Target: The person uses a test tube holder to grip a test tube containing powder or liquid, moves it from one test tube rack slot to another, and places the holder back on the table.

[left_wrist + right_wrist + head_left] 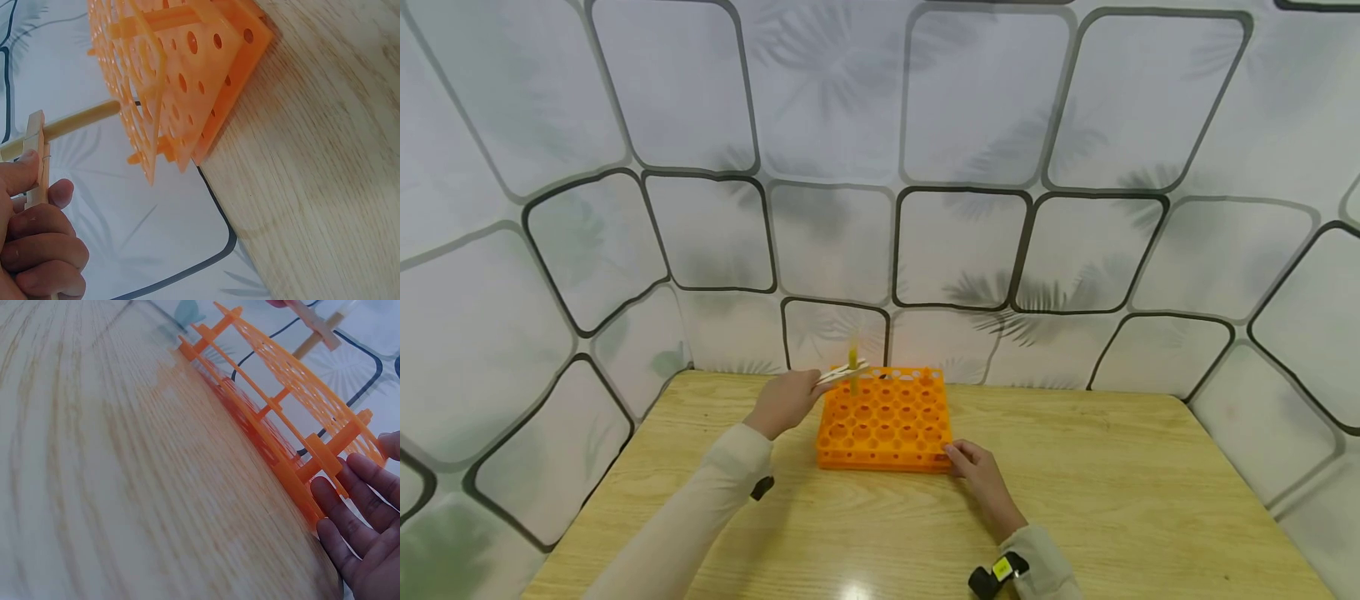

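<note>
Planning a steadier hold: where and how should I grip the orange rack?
Probably at the near right corner of the orange rack, from the right: a post with open space around it sits there, away from the wooden clamp.

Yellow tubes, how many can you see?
1. The yellow tube is held in the wooden clip, its lower end at the far left part of the orange rack's top. I see no others, though the rack could hide something small.

Orange rack (884,422) blocking centre, free tabletop (1105,475) rightward
</note>
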{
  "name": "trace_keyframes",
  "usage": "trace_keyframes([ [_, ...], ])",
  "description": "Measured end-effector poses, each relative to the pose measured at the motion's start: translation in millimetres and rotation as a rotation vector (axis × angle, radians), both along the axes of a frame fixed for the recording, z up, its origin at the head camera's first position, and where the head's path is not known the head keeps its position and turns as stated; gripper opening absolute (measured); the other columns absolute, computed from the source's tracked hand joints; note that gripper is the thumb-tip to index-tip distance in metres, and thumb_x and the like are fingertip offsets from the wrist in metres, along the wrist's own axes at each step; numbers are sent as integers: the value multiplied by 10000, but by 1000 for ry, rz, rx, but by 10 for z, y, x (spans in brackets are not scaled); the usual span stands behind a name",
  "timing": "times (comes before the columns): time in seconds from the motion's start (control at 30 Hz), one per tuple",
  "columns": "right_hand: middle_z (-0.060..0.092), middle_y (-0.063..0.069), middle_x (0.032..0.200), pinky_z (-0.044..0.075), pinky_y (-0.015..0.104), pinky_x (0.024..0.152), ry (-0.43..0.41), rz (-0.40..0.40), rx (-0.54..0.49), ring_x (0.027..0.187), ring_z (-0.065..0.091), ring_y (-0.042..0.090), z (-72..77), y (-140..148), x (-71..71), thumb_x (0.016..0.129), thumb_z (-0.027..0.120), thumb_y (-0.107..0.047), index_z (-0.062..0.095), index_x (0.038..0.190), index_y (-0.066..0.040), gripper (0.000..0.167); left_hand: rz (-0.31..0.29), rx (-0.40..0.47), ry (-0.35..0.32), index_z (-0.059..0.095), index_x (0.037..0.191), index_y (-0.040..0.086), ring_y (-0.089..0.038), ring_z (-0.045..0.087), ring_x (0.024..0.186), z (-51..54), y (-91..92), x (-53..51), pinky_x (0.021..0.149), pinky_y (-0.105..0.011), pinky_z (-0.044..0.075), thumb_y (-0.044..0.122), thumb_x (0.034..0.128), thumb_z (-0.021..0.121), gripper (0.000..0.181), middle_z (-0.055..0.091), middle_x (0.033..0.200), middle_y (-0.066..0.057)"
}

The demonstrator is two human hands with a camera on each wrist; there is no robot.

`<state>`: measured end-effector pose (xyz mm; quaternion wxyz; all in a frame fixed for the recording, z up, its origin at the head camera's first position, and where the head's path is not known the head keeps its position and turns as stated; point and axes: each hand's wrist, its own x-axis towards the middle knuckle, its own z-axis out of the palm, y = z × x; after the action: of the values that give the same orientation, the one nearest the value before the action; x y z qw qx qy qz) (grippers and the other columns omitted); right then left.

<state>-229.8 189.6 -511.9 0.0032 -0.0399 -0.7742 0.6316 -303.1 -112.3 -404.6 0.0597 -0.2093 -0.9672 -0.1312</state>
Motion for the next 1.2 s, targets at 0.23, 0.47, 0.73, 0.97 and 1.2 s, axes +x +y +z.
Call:
trace_keyframes([
  [0.23, 635, 44, 947, 498, 234, 741, -12, -15, -9, 852, 576, 88, 14, -14, 3, 954, 559, -243, 619, 982, 19, 270, 17, -2, 7, 505, 754, 105, -133, 334, 461, -16, -69, 30, 456, -254, 262, 352, 979, 477, 336, 392, 556, -3],
  [0.47, 634, 50, 954, 509, 246, 740, -7, -11, -10, 857, 580, 86, 1, -11, 1, 954, 560, -249, 610, 978, 27, 281, 11, -7, 0, 553, 822, 98, -138, 364, 482, 8, -112, 79, 467, -263, 289, 331, 978, 488, 288, 433, 579, -8],
  [0.73, 637, 59, 972, 510, 256, 749, -7, 3, 2, 873, 583, 92, 12, -2, 8, 957, 553, -265, 608, 997, 29, 302, 27, 23, -44, 543, 828, 116, -130, 338, 484, 7, -188, 111, 460, -259, 273, 338, 983, 476, 279, 417, 594, -3],
  [0.97, 636, 72, 975, 509, 247, 753, -10, -4, 1, 876, 584, 96, 16, -14, 12, 958, 551, -255, 612, 995, 25, 289, 52, 24, -47, 506, 784, 122, -130, 327, 477, 5, -272, 150, 464, -260, 264, 332, 981, 481, 289, 392, 579, 4],
  [1.2, 637, 85, 993, 512, 259, 757, -16, -3, 0, 884, 585, 104, 16, -13, 6, 961, 548, -258, 610, 1003, 27, 294, 52, 29, -39, 477, 755, 119, -129, 303, 474, 24, -338, 225, 460, -257, 244, 323, 976, 492, 302, 367, 569, 7],
])
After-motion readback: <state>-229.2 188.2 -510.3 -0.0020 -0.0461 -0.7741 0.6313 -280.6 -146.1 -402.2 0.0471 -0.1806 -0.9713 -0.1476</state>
